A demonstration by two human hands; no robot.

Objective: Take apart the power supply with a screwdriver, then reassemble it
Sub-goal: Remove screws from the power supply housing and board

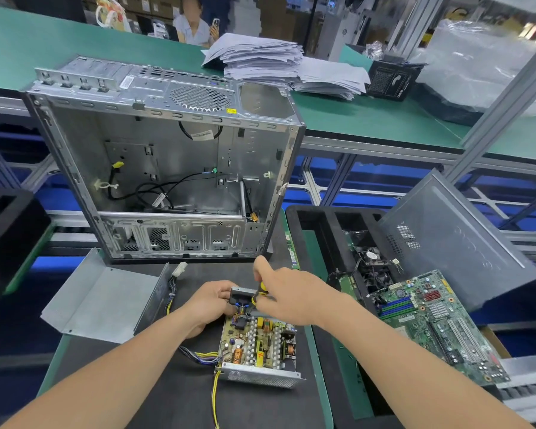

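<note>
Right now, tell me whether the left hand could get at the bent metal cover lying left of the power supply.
Probably yes. The metal cover lies open on the mat beside the left hand, with nothing between them. But that hand is steadying the power supply while the right hand works the screwdriver, so it must let go first.

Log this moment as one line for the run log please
stage: disassembly | power supply: cover off, board exposed | left hand: steadying far end | right hand: screwdriver at far end | cover: lying to the left
</note>
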